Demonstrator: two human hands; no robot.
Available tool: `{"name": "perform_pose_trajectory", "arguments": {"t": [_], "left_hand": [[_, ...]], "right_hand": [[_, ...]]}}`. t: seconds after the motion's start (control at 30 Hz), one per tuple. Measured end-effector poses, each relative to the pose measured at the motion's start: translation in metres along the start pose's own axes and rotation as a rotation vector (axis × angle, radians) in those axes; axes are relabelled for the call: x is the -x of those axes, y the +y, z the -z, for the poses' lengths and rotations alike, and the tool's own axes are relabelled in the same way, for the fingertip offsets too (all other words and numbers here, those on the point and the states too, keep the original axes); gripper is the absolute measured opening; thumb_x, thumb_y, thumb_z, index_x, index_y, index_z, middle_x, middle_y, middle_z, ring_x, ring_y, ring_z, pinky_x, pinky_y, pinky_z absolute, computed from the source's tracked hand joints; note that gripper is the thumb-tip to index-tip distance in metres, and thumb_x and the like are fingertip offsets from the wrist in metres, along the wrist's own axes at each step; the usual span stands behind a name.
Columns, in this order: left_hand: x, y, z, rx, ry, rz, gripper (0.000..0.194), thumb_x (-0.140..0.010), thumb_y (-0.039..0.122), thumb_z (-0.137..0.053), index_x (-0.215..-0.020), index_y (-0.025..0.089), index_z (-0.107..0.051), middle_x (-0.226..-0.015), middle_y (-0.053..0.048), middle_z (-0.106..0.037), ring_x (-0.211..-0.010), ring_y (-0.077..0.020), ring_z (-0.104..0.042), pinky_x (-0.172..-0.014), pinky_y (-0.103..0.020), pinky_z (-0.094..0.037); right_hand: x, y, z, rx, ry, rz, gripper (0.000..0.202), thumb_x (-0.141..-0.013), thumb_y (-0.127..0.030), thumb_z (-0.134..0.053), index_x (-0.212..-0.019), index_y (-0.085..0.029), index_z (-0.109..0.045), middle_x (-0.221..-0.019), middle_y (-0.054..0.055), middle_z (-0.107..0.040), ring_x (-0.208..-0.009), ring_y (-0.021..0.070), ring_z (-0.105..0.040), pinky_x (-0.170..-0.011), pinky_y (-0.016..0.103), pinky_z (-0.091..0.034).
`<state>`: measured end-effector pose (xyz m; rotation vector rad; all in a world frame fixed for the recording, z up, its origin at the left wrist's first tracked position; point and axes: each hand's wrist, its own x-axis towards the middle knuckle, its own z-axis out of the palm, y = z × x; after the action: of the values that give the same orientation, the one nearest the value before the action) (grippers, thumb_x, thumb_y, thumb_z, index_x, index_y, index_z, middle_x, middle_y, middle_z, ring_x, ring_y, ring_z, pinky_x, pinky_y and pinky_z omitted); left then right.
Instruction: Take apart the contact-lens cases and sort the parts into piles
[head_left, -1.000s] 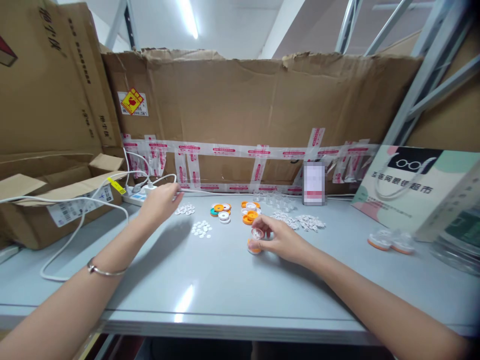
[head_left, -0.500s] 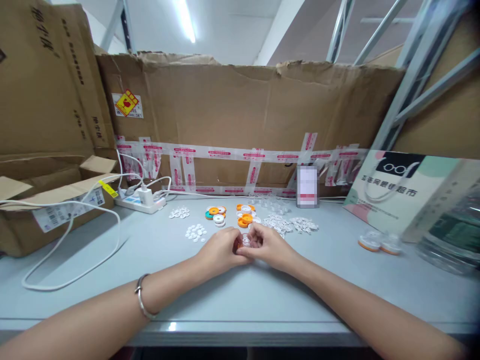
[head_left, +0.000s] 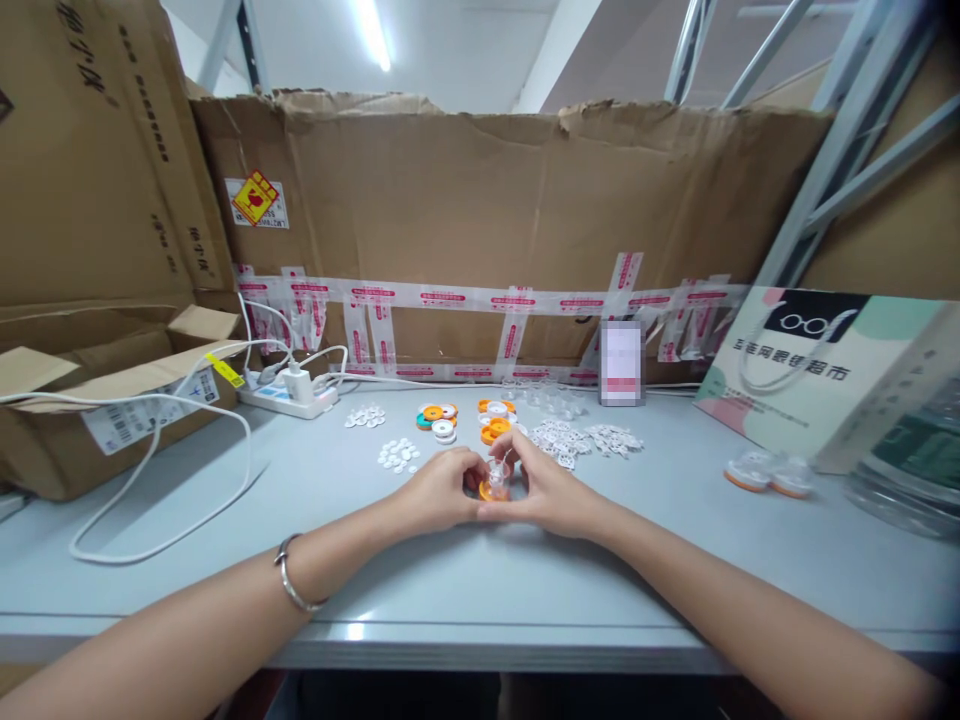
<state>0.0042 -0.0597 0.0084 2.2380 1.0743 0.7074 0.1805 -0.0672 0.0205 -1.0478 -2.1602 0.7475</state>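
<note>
Between my hands, just above the table, is a small clear plastic piece with an orange round base; a small white part shows inside it. My left hand is curled around its left side, with the fingertips partly hidden. On the other side, my right hand grips it with the thumb low and the index finger at the clear top. Just beyond lie orange and white round caps, a second group of orange, white and teal caps, and a heap of small white plastic parts.
White discs and small white pieces lie left of the caps. Clear plastic covers and a phone are at the back. Two clear domes on orange bases sit right, near a paper bag. A power strip stands left.
My fingers have shifted on the piece, and its clear top and orange base show more plainly now. The right index finger is raised higher. The camera view has tilted slightly.
</note>
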Motion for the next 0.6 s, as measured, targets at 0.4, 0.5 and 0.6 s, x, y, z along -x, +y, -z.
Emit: {"name": "perform_pose_trajectory", "arguments": {"t": [0.4,0.5,0.6], "left_hand": [[0.0005,0.0002,0.0004,0.048,0.007,0.066,0.036,-0.058,0.043,-0.067,-0.078,0.014,-0.058,-0.067,0.001,-0.056,-0.060,-0.0112,-0.049,-0.051,-0.020,-0.035],[0.0005,-0.0012,0.0004,0.055,0.008,0.074,0.038,-0.058,0.045,-0.067,-0.078,0.014,-0.058,-0.066,0.001,-0.056,-0.059,-0.0110,-0.048,-0.051,-0.020,-0.034],[0.0007,-0.0023,0.0002,0.059,0.010,0.083,0.040,-0.056,0.046,-0.068,-0.078,0.015,-0.057,-0.067,0.002,-0.056,-0.059,-0.0111,-0.049,-0.051,-0.020,-0.035]], "right_hand": [[0.0053,-0.0019,0.0032,-0.087,-0.016,0.023,0.051,-0.070,-0.026,-0.065,-0.111,-0.023,-0.035,-0.095,0.004,-0.054,-0.091,0.0175,-0.052,-0.084,0.038,-0.042],[0.0041,-0.0021,0.0002,-0.112,-0.047,0.074,0.043,-0.076,-0.024,-0.058,-0.112,-0.024,-0.035,-0.105,0.005,-0.052,-0.102,0.0179,-0.048,-0.088,0.039,-0.040],[0.0028,-0.0021,-0.0018,-0.072,0.016,0.061,0.053,-0.068,-0.026,-0.066,-0.112,-0.024,-0.036,-0.107,0.006,-0.050,-0.102,0.0196,-0.048,-0.088,0.040,-0.040]]}}
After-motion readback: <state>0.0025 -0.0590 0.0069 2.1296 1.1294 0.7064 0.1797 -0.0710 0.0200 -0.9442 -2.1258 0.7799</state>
